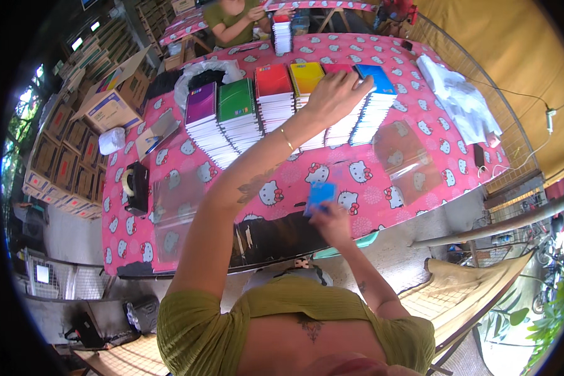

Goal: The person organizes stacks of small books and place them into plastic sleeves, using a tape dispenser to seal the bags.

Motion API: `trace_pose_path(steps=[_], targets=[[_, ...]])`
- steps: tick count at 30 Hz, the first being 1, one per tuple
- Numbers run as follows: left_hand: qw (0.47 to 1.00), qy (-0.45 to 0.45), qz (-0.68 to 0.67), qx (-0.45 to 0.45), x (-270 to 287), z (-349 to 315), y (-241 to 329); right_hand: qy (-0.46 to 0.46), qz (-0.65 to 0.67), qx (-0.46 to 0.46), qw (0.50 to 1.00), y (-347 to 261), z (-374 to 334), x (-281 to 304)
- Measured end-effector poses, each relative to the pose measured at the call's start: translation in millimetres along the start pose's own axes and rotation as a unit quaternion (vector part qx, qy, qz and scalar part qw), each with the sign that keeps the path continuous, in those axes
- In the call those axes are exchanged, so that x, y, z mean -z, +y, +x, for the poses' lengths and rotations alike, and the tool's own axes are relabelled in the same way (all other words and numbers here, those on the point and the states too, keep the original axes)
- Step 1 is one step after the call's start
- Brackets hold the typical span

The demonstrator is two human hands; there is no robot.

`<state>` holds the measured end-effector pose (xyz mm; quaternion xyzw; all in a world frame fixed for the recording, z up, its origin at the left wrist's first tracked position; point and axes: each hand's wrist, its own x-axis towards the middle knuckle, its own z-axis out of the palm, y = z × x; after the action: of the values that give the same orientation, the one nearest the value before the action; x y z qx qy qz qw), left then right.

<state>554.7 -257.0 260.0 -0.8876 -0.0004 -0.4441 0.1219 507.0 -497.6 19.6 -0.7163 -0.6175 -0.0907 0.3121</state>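
My left hand (339,97) reaches across the table over the pink and blue stacks. Its fingers are bent together at the near-left edge of the top blue notebook (377,78); what is between them, if anything, is hidden. Closer to my body, my right hand (332,220) holds a small blue notebook (321,194), slightly blurred, above the table's near edge. The stacks of spiral notebooks stand in a row: purple (202,103), green (236,100), red (274,81), yellow (307,76), pink (336,68) and blue. My left hand and forearm partly cover the yellow and pink stacks.
A tape dispenser (136,188) stands at the left. Clear plastic sheets (407,160) lie at both sides. White plastic bags (460,100) lie far right. An open carton (116,97) stands left beyond the edge. Across the table, another person (232,25) sits by a notebook stack (282,36).
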Motion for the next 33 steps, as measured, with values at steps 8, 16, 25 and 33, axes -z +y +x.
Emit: trace_pose_path(steps=[8, 16, 25, 33], targets=[[0.780, -0.205, -0.460, 0.372, 118, -57, 56, 0.140, 0.748, -0.058, 0.647, -5, 114, 77], [0.917, -0.236, -0.215, 0.238, 26, -263, 108, 0.027, 0.582, -0.345, 0.736, 11, 92, 17], [0.974, -0.039, 0.017, 0.223, 45, -152, 1, 0.196, -0.159, 0.093, 0.963, 22, 270, 76], [0.982, -0.132, 0.049, 0.127, 83, -101, -87, 0.172, -0.104, 0.175, 0.964, 4, 202, 83]])
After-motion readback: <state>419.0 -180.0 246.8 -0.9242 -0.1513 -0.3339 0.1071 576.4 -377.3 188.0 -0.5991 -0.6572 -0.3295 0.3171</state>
